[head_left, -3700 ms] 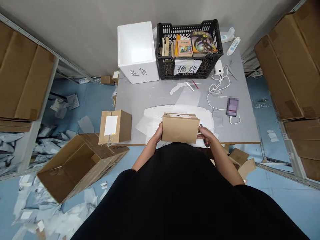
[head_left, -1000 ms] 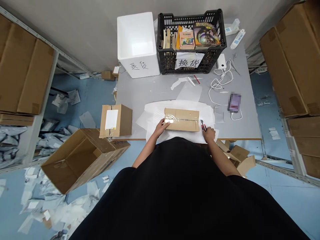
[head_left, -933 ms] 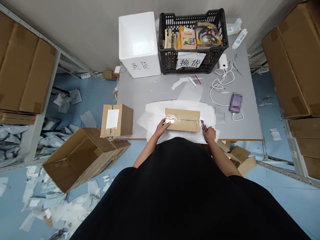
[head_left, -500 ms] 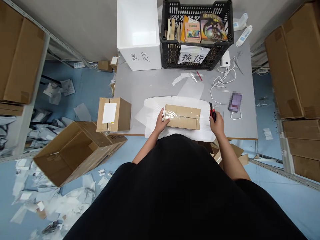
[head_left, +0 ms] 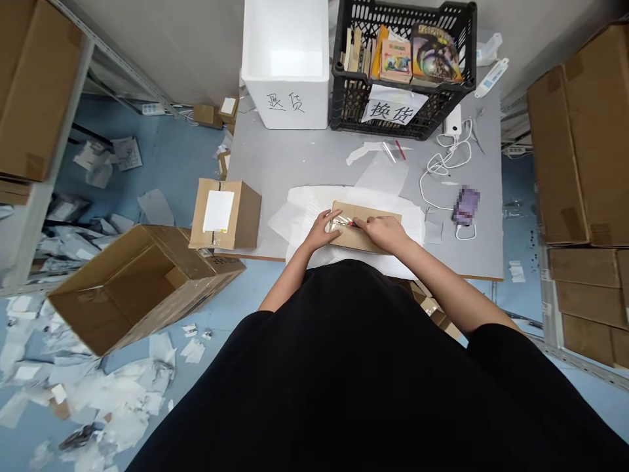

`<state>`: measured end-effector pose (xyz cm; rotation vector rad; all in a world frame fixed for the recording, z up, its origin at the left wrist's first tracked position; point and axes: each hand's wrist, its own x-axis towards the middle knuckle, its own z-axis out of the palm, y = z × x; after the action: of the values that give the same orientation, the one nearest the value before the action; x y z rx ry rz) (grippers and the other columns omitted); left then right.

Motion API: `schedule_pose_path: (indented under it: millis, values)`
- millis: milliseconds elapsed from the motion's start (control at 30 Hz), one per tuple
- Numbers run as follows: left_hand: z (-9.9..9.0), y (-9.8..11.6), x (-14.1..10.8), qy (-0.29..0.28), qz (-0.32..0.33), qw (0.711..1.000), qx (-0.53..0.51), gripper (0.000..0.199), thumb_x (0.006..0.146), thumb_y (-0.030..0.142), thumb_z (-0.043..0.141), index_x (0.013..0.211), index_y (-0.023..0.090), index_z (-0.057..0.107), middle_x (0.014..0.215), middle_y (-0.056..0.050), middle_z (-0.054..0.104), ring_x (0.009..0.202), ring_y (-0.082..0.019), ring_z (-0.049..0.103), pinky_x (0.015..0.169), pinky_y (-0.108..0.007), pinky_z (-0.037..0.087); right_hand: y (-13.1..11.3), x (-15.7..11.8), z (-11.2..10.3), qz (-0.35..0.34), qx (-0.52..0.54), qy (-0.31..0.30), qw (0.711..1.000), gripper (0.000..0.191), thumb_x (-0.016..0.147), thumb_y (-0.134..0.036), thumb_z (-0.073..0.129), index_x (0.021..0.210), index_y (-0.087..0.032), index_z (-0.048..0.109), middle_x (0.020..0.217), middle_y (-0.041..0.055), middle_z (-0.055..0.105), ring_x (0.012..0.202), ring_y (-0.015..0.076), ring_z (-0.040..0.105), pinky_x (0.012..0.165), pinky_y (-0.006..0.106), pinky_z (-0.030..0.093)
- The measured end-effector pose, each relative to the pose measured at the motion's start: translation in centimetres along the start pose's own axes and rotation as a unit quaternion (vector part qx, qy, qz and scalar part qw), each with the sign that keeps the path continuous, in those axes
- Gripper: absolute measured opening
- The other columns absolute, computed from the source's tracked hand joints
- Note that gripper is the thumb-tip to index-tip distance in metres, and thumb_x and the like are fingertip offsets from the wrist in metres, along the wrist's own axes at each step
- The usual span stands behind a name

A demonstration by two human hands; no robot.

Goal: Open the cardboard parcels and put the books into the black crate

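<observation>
A taped cardboard box (head_left: pixel 366 246) lies on white foam sheeting (head_left: pixel 309 196) near the table's front edge. My left hand (head_left: pixel 322 231) rests against the box's left end, fingers spread, with the thumb over the shiny tape. My right hand (head_left: pixel 383 231) is closed around a red and black box cutter (head_left: pixel 352 223), most of it hidden under the fingers. The cutter's front end is over the taped seam, close to my left hand. Whether the blade has entered the tape cannot be made out.
A labelled carton (head_left: pixel 248 213) stands at the table's left edge. Behind are a white bin (head_left: pixel 285 98) and a black crate (head_left: pixel 398 78) of books. A phone (head_left: pixel 466 204) with a white cable lies right. An open carton (head_left: pixel 132 288) and scattered wrappers sit on the floor.
My right hand has brought the box cutter leftward from beside the box onto its taped top. My left hand stays at the box's left end. The view has shifted slightly.
</observation>
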<state>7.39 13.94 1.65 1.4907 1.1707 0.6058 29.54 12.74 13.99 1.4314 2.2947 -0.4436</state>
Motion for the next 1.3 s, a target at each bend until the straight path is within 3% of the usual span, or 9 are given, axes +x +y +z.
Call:
schedule_pose_path:
  millis: [200, 500, 1000, 1300]
  values:
    - [-0.4, 0.1, 0.2, -0.015, 0.012, 1.0, -0.013, 0.073, 0.08, 0.036, 0.074, 0.149, 0.028, 0.052, 0.158, -0.009, 0.046, 0.145, -0.034, 0.042, 0.119, -0.05, 0.037, -0.9, 1.0, -0.4, -0.016, -0.023, -0.007, 1.0, 0.048, 0.103, -0.02, 0.035, 0.149, -0.021, 0.046, 0.109, 0.0179, 0.073, 0.098, 0.0286, 0.07, 0.083, 0.037, 0.046]
    - [-0.8, -0.2, 0.4, -0.034, 0.001, 0.999, -0.017, 0.077, 0.079, 0.039, 0.076, 0.15, 0.028, 0.05, 0.159, -0.009, 0.045, 0.145, -0.034, 0.042, 0.119, -0.049, 0.036, -2.1, 1.1, -1.1, -0.03, -0.042, -0.024, 0.998, 0.05, 0.102, -0.016, 0.029, 0.15, -0.014, 0.043, 0.111, 0.0239, 0.071, 0.1, 0.0317, 0.071, 0.08, 0.039, 0.047]
    - [-0.8, -0.8, 0.4, -0.039, -0.003, 0.999, 0.004, 0.077, 0.08, 0.043, 0.073, 0.152, 0.034, 0.048, 0.16, -0.008, 0.043, 0.138, -0.033, 0.049, 0.111, -0.049, 0.044, 3.0, -3.6, 0.0, 0.014, -0.094, -0.067, 0.993, 0.05, 0.099, -0.01, 0.033, 0.146, -0.016, 0.048, 0.108, 0.0216, 0.073, 0.096, 0.0304, 0.072, 0.073, 0.035, 0.042]
    - [-0.5, -0.9, 0.2, -0.03, -0.032, 0.999, -0.016, 0.075, 0.079, 0.043, 0.073, 0.15, 0.038, 0.049, 0.162, -0.006, 0.039, 0.135, -0.032, 0.051, 0.107, -0.048, 0.048, 7.4, -7.3, 2.2, 0.062, -0.085, -0.07, 0.992, 0.053, 0.097, -0.009, 0.038, 0.147, -0.021, 0.051, 0.103, 0.02, 0.074, 0.093, 0.0293, 0.071, 0.072, 0.035, 0.039]
